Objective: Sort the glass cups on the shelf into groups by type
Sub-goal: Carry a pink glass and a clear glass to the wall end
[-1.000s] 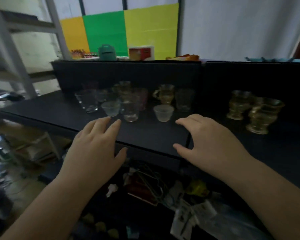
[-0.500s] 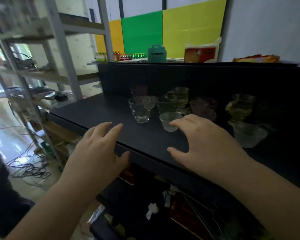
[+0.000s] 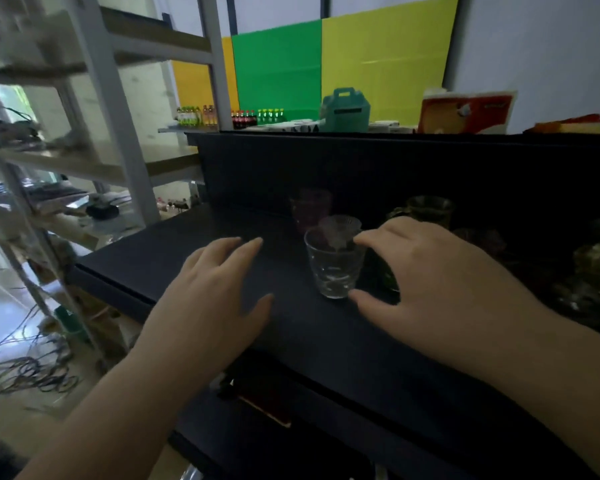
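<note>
A dark shelf [image 3: 194, 268] runs from near right to far left, with a pale metal rack [image 3: 118, 109] standing to its left. The left hand [image 3: 212, 306] hovers palm down over the bare shelf top, fingers spread and holding nothing. The right hand [image 3: 430, 285] is curved open around a clear glass cup [image 3: 335, 265], which stands upright on the shelf just left of that hand; the forefinger lies at the cup's rim and the thumb at its base, but whether they grip cannot be told. A smaller frosted cup [image 3: 340, 225] sits just behind it. Amber glass cups [image 3: 430, 209] stand farther right, dim and blurred in shadow.
</note>
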{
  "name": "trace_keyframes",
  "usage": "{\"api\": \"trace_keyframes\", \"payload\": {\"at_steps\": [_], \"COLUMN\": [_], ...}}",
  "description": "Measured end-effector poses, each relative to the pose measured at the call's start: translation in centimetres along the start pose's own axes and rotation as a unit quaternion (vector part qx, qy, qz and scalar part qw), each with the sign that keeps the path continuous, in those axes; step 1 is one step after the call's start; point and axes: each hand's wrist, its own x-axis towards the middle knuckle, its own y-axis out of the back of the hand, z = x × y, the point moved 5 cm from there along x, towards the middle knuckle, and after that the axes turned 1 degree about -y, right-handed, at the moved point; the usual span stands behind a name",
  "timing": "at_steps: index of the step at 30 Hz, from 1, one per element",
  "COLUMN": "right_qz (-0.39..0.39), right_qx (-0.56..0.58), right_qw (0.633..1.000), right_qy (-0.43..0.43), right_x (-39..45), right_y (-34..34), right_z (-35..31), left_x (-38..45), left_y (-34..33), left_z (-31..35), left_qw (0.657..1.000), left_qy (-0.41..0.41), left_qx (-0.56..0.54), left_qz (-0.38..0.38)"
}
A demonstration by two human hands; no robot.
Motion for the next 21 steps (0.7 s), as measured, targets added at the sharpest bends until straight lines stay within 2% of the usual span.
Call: {"api": "trace_keyframes", "payload": {"at_steps": [6, 13, 21], "right_qz": [0.014, -0.038, -0.054], "right_qx": [-0.058, -0.16, -0.205], "right_qw": [0.994, 0.97, 0.939], "right_qy": [-0.088, -0.179, -0.27], "right_x": [4.7, 9.0, 9.5], "right_y": [-2.3, -5.5, -6.4], "right_z": [-3.0, -5.0, -5.4], "left_x": [5.7, 11.8, 17.3], "left_y": [-2.9, -4.3, -5.6], "left_z": [-4.0, -8.3, -7.9], "left_qw": [0.995, 0.985, 0.967], "left_qy": [-0.064, -0.134, -0.216], "left_qx": [-0.061, -0.099, -0.115], "left_qz": [-0.038, -0.049, -0.067]}}
